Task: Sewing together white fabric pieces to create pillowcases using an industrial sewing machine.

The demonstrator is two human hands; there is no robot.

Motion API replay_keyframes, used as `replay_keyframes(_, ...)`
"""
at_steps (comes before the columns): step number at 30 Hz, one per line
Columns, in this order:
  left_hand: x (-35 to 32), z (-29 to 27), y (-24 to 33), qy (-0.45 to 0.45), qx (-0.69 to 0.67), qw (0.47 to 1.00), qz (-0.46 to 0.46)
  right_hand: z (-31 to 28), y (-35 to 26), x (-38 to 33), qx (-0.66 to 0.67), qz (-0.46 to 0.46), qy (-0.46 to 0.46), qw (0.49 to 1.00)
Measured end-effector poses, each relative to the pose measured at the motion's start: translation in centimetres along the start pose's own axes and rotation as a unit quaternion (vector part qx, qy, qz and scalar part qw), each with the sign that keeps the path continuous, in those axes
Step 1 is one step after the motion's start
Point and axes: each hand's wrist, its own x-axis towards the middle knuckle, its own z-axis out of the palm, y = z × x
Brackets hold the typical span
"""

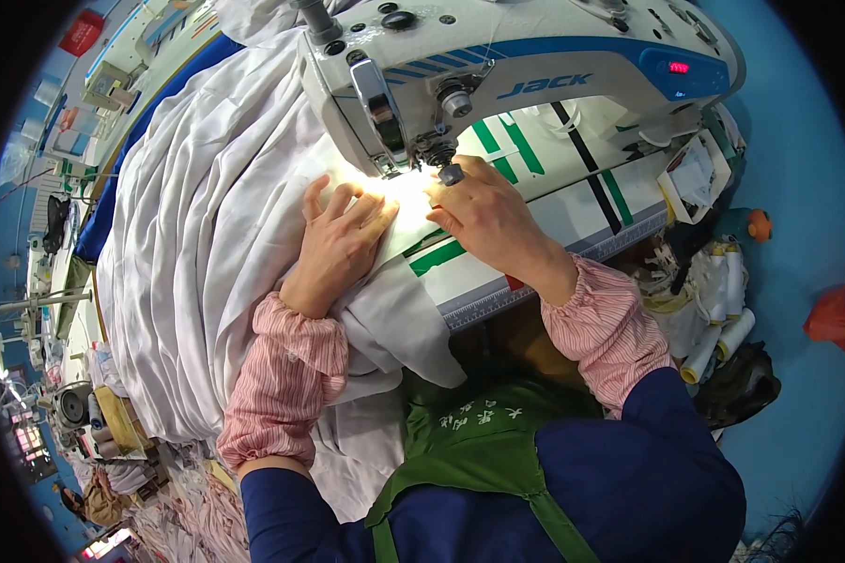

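A large spread of white fabric (207, 178) lies gathered in long folds and runs under the needle area of a white and blue sewing machine (554, 75). My left hand (338, 239) presses on the fabric just left of the needle, fingers stretched and apart. To the right of the needle, my right hand (491, 218) is bent, thumb and fingers drawn together at the fabric's edge. Glare from the machine lamp washes out its fingertips and the stitching spot. Part of the fabric hangs over the table's front edge toward my lap.
Green and black tape strips (587, 169) mark the machine bed, with a ruler strip (620, 239) along its front edge. A small white box (695, 178) sits at the right. Thread cones (730, 291) and a black bag (737, 385) are lower right. Another sewing machine (127, 56) stands far left.
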Motion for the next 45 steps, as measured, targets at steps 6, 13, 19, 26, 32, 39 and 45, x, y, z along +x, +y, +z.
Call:
replay_keyframes(6,0.0,0.0,-0.1,-0.002,-0.007,1.000,0.005,0.7,-0.3,0.6,-0.017,-0.020,-0.048,0.999)
replay_keyframes(13,0.3,0.3,-1.0,-0.002,-0.020,1.000,0.008,0.7,0.4,0.9,-0.010,0.000,-0.092,0.996)
replay_keyframes(19,0.9,1.0,-2.8,0.030,-0.040,0.999,0.015,1.0,1.3,1.7,-0.005,-0.026,-0.030,0.999)
replay_keyframes(26,1.0,1.3,-3.2,0.021,-0.043,0.998,0.033,0.9,2.4,2.8,0.132,0.022,0.074,0.988)
replay_keyframes(32,1.2,1.0,-2.9,0.017,-0.057,0.998,0.032,1.2,2.2,2.9,0.153,0.062,0.094,0.982)
replay_keyframes(39,0.8,0.6,-1.9,-0.001,-0.051,0.998,0.048,1.2,2.3,2.8,0.155,0.064,0.091,0.982)
replay_keyframes(45,0.9,0.4,-1.7,-0.008,-0.059,0.997,0.052,0.7,1.9,1.5,0.055,-0.004,-0.019,0.998)
